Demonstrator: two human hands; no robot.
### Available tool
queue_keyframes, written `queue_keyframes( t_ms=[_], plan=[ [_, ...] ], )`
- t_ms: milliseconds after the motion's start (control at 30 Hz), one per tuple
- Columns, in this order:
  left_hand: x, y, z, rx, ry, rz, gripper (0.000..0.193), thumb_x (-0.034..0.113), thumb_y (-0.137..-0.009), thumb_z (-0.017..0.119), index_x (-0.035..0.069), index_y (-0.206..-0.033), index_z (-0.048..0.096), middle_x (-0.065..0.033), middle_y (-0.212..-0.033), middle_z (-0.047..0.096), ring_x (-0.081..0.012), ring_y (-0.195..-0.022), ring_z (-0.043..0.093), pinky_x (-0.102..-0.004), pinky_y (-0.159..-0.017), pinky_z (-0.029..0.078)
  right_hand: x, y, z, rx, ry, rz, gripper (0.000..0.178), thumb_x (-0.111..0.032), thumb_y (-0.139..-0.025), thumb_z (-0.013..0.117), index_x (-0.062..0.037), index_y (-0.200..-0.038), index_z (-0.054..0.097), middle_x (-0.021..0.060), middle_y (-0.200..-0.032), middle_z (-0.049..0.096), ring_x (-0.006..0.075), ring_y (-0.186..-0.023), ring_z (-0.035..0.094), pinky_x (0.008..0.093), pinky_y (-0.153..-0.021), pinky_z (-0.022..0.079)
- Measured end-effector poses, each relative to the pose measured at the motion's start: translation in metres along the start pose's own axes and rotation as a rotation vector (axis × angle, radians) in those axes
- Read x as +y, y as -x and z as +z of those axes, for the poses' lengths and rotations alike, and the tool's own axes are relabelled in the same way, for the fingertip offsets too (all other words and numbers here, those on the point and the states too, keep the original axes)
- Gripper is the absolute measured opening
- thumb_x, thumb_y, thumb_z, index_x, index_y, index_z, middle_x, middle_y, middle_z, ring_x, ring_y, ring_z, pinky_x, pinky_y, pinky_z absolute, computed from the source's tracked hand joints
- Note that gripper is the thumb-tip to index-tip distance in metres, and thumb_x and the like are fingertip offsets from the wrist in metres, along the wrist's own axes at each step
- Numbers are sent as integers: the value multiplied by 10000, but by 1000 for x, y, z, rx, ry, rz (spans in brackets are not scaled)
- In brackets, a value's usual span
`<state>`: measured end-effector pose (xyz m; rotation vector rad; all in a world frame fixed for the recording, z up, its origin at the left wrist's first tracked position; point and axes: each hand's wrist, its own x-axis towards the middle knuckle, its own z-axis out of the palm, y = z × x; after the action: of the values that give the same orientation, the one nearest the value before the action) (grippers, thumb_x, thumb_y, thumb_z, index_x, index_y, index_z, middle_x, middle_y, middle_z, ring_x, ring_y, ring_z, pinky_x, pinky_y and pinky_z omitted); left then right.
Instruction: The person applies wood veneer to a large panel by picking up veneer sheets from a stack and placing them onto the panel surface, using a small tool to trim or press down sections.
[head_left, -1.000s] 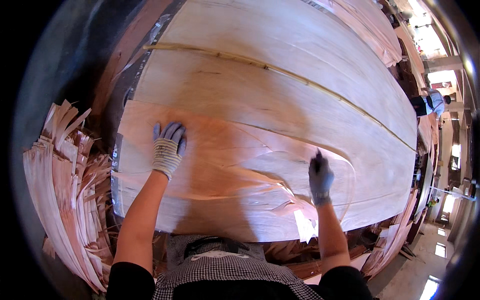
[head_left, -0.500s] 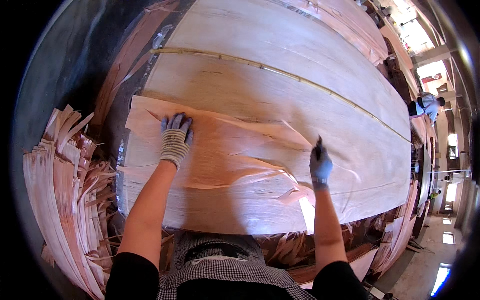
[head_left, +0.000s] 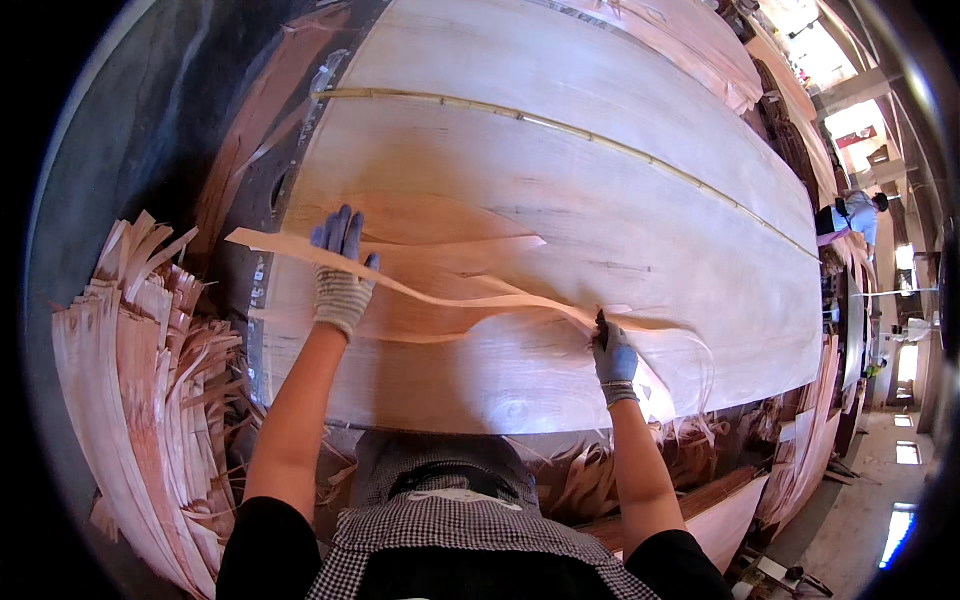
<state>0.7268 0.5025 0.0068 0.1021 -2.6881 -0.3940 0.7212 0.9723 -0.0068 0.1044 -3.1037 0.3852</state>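
Across the centre of the frame, a loose veneer strip (head_left: 470, 301) runs in a wavy band above a broad wooden sheet (head_left: 730, 280), passing the left hand (head_left: 338, 243), whose fingers are straight and held together, and reaching the right hand (head_left: 613, 363), whose fingers are curled closed, apparently gripping it. Thin veneer probably splits easily, so handling it well would mean an even, low pull, with the left palm supporting the middle and keeping it clear of the torn veneer flap (head_left: 510, 243). Counted: two gloved hands, one strip between them, one bamboo pole (head_left: 600, 141) across the upper frame, one co-worker (head_left: 858, 218) at the right edge; the offcuts (head_left: 125, 380) at lower left overlap too much to count.
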Motion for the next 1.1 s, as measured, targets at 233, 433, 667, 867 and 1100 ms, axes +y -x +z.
queue_keyframes(
  t_ms=[233,433,667,867,1100],
  plan=[
    [29,60,-35,-539,-30,314,680,371,-740,613,70,-1309,391,-123,-1392,327,-288,-1294,284,-462,-1086,162,-12,22,-73,112,-2,-181,103,-114,-801,553,-68,-892,565,149,-861,572,357,-705,571,435,-584,466],
    [79,78,-5,-526,-106,489,477,337,-717,598,99,-1126,536,-110,-1232,487,-264,-1209,391,-450,-1057,224,-6,-11,-172,188,172,-343,58,-116,-807,555,-73,-846,552,132,-831,570,336,-673,578,416,-541,459],
    [177,101,21,-493,79,430,160,217,-699,551,86,-792,558,-110,-972,597,-281,-990,534,-464,-949,346,95,-58,-214,60,225,-333,95,-113,-779,573,-69,-860,551,138,-818,577,347,-720,580,424,-590,461],
    [248,108,28,-528,110,165,402,302,-820,532,63,-1144,517,-156,-1182,519,-338,-1127,452,-469,-997,298,209,-100,-168,-282,299,-279,219,-140,-699,606,-74,-906,640,177,-833,627,299,-727,629,385,-650,498],
    [240,59,49,-595,571,-339,452,332,-893,478,92,-1274,439,-168,-1165,551,-333,-1071,518,-372,-915,407,179,-203,-165,15,-352,175,200,-188,-847,516,-38,-951,599,70,-668,605,161,-439,562,295,-385,426]
  ],
)
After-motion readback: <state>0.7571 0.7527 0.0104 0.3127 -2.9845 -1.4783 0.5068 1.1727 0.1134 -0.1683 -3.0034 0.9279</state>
